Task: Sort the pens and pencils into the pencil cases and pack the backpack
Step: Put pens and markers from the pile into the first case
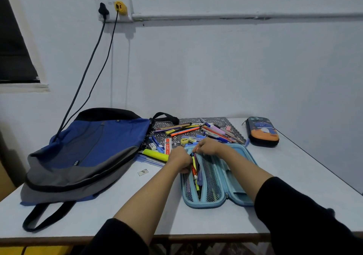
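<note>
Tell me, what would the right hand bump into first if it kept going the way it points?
Probably the yellow sharpener just beyond the right hand, in the loose pile past the blue pencil case. Depth is unclear, so it might brush the left hand instead.

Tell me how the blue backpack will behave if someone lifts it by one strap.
The backpack lies flat and creased, so it will probably sag and fold, not hold shape. It looks nearly empty, so likely light for its size. Its loose strap may drag across the table.
</note>
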